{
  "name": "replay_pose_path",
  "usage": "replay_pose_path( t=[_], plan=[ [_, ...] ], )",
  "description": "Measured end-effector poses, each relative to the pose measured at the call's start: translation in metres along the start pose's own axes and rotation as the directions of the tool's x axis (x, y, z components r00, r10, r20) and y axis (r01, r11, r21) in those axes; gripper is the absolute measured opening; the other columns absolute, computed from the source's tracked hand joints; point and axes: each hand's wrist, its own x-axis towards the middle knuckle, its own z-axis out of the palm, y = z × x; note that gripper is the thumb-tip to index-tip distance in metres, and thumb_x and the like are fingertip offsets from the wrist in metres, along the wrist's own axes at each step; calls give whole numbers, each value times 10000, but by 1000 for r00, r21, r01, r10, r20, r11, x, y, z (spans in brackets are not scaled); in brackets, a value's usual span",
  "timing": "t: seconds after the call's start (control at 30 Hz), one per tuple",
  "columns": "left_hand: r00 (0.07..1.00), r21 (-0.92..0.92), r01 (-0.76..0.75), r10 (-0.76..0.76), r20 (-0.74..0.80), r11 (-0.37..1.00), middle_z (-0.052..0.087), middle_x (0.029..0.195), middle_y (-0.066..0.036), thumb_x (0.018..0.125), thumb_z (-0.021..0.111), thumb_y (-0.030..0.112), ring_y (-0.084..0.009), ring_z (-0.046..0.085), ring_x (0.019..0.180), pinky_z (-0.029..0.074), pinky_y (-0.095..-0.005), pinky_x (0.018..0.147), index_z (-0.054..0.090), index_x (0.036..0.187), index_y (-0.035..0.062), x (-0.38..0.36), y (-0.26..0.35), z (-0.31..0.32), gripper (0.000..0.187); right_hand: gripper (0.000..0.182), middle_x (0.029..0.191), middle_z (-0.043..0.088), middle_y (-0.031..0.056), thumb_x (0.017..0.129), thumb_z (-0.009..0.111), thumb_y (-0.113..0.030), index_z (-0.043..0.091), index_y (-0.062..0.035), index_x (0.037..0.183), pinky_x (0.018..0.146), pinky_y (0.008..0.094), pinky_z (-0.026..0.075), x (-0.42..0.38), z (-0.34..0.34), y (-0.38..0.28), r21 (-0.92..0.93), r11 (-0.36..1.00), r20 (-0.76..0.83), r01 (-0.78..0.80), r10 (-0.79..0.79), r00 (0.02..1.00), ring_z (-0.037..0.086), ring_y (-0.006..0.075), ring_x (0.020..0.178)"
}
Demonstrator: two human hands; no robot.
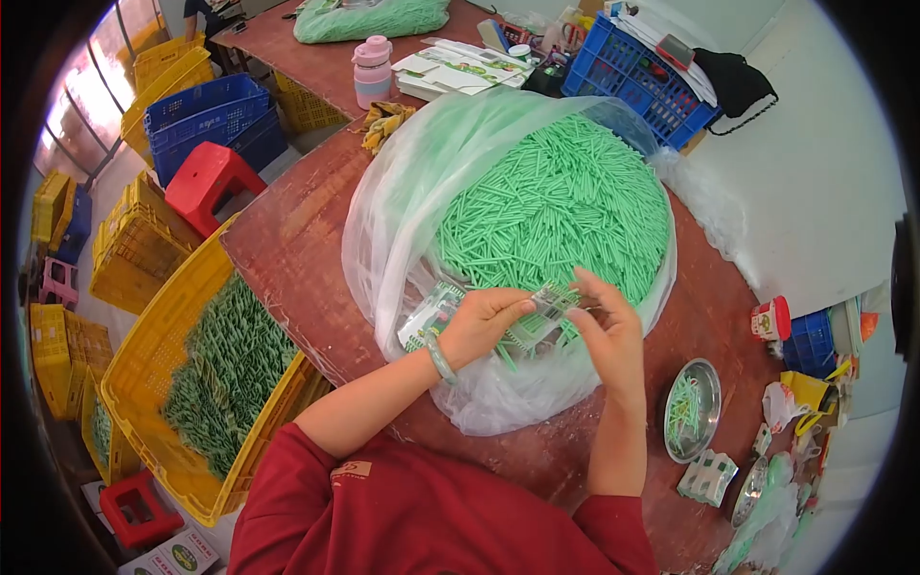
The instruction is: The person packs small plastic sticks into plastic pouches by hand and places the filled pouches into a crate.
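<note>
My left hand (479, 328), with a pale green bangle on its wrist, pinches a small clear printed packet (548, 309) that has green sticks in it. At the packet's right end, my right hand (613, 331) has its thumb and fingers apart; whether its fingertips touch the packet I cannot make out. Just beyond both hands, a heap of thin mint-green sticks (565, 196) fills a large clear plastic bag (383, 225) with its mouth spread open. Beside my left hand lies another printed clear packet (431, 311), partly hidden by the hand.
The red-brown table (297, 240) bears a steel bowl (692, 412) of pale sticks at right, a pink bottle (372, 72) and a blue basket (628, 81) at the back. Left of it stand a yellow crate (144, 383) of wrapped green pieces and a red stool (211, 182).
</note>
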Motion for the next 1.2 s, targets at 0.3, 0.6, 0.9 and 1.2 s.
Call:
replay_pose_path(
  t=[0.3,0.6,0.9,1.2],
  plan=[
    [992,-138,126,-123,28,982,677,916,11,981,570,197,-42,546,837,470,-223,736,667,1133,-1,-3,18,-13,268,471,1047,667,69,776,676,60,619,-57,1229,786,276,486,7,24,-9,96,983,-109,155,-144,984,602,161,938],
    [989,115,8,-25,147,993,619,986,9,877,658,101,-63,518,785,444,-237,725,441,1426,85,-14,47,-45,591,486,866,677,72,809,647,62,575,-49,1277,749,272,520,9,36,-17,87,995,87,-46,39,995,638,120,789],
    [984,779,-57,166,-62,624,664,849,-126,774,664,95,-326,634,768,517,-393,698,700,893,64,-116,91,-180,129,551,947,654,82,806,631,70,537,-53,1335,779,288,513,17,76,-32,-162,959,283,231,-179,942,628,156,845],
    [538,738,655,-584,-608,-165,654,819,-219,776,575,52,-392,650,820,528,-460,729,621,871,11,-356,59,-319,113,414,882,514,19,951,530,-37,490,-36,1363,727,245,431,43,11,61,-361,932,223,-42,130,966,475,100,794]
  ],
)
